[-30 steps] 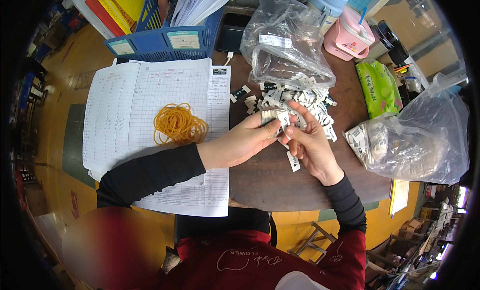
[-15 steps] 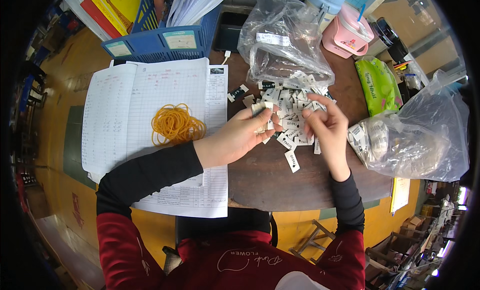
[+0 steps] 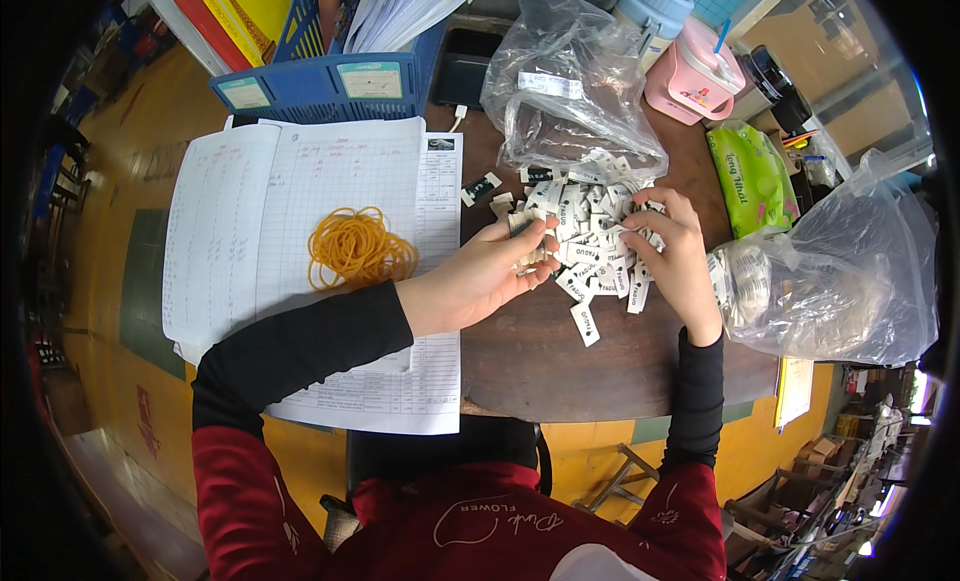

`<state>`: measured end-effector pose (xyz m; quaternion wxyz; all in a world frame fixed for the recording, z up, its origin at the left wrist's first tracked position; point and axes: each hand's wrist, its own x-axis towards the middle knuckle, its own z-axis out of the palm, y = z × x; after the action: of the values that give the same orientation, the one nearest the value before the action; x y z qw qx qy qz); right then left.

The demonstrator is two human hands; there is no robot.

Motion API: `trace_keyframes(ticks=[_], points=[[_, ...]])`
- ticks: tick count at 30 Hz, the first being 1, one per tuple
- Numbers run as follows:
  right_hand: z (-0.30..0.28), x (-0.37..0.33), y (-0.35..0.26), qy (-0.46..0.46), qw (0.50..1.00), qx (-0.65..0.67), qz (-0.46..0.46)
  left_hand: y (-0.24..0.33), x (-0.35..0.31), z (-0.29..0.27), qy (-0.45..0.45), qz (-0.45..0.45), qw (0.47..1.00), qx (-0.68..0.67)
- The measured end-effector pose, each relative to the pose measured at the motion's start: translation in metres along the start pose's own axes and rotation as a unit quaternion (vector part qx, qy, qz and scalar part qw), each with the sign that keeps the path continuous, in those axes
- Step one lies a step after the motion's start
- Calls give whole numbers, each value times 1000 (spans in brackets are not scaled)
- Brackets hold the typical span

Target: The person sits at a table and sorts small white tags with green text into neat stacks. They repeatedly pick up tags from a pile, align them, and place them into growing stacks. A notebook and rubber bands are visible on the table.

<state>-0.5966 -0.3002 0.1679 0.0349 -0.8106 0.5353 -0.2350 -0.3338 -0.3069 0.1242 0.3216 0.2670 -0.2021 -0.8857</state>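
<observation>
My left hand [image 3: 492, 269] is closed around a small stack of white fabric labels [image 3: 526, 227], its thumb pressed on top. Just to its right lies a loose pile of white labels [image 3: 585, 253] with dark print, some showing a dark green side. My right hand [image 3: 672, 251] reaches over the right part of that pile. Its fingers are bent, with thumb and index tips close together at the labels; whether a label sits between them cannot be made out. One dark green label [image 3: 481, 189] lies apart, beyond my left hand.
An open notebook [image 3: 215, 236] and printed sheets [image 3: 440, 381] carry a heap of orange rubber bands [image 3: 360, 249]. Behind stand a blue file rack [image 3: 315, 84], a clear plastic bag [image 3: 560, 56] and a pink container [image 3: 695, 71]. At right lie a green packet [image 3: 748, 176] and another filled bag [image 3: 830, 291].
My right hand has moved down and a little right, from above the labels onto the pile's right part. My left hand keeps its stack nearly in place. The whole view has shifted slightly.
</observation>
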Motion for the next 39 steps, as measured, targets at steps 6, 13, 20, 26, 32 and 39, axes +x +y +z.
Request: trace_keyframes(ticks=[6,13,20,26,32,39], points=[[3,-1,1,69,972,220,53,1,0,3,0,8,1000,19],[15,-7,-14,94,800,548,225,2,-1,3,-16,7,998,66],[40,-10,-44,-56,730,623,276,-6,-1,3,-45,15,995,91],[44,-11,-47,-88,588,742,308,-5,-4,7,-69,8,994,86],[45,-13,-48,-93,584,732,338,-5,-4,6,-100,-7,992,78],[36,-11,-51,-109,602,712,345,-5,-2,3,-83,1,995,58]])
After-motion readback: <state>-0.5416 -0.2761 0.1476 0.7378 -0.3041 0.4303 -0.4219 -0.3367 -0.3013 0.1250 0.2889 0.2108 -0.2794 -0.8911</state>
